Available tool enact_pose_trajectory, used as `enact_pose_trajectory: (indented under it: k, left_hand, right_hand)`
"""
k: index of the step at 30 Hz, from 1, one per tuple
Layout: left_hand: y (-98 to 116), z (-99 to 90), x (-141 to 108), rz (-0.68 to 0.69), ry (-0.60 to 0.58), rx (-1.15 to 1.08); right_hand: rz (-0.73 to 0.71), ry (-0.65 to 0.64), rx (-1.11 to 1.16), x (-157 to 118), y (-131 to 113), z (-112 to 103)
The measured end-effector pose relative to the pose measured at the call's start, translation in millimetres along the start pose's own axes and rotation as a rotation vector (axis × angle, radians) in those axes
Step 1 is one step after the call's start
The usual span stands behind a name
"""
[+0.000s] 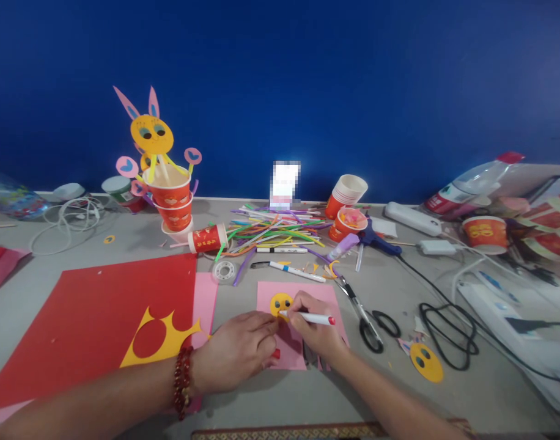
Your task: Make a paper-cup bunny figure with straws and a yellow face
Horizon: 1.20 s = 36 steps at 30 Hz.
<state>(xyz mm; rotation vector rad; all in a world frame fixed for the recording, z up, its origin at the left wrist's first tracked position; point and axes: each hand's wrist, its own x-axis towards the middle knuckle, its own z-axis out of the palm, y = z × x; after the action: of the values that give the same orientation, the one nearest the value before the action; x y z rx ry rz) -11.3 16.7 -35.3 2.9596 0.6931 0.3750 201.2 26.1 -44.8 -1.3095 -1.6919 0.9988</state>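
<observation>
A white marker (314,318) with a red end is pinched in my right hand (319,327). Its tip meets a yellow paper circle (280,300) with two dark eyes. Under the circle lies a sheet of pink paper (326,296). My left hand (236,351) rests on the left edge of that sheet, its fingertips against the circle's lower part. A small red marker cap (276,354) sticks out from its curled fingers. Dark shapes beneath my right hand are partly covered.
Red paper (101,305) with a yellow offcut (163,336) lies left. Scissors (362,315), a glue gun (376,237) and a yellow bunny face (427,362) lie right. Pipe cleaners (280,227), markers and a tape roll (224,271) lie behind; a bunny figure (152,134) tops stacked cups.
</observation>
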Motion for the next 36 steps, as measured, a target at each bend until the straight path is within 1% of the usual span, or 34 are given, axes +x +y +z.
enact_pose_trajectory:
  k: [6,12,16,23,32,36]
  left_hand:
    - [0.8,-2.2,0.7,-0.003,0.004,-0.003]
    - [0.3,-3.0,0.7,-0.007,-0.018,-0.006]
    - [-0.2,-0.7,0.5,0.004,-0.003,-0.014]
    - [0.6,-2.4,0.8,-0.009,-0.027,-0.016]
    - [0.5,-2.2,1.9,0.006,0.003,-0.005]
    - [0.2,-0.9,1.4,0.008,0.008,0.004]
  right_hand:
    - [-0.015,-0.007,-0.052,0.7,-0.2,0.1]
    - [-0.036,-0.003,-0.049,0.7,3.7,0.2]
    - [-0.029,0.013,-0.034,-0.4,6.5,0.1]
    - [-0.025,-0.015,-0.062,0.1,3.9,1.4]
    - [-0.031,-0.052,-0.087,0.5,3.3,1.0]
    - [-0.015,-0.022,-0.067,1.1,2.7,1.3]
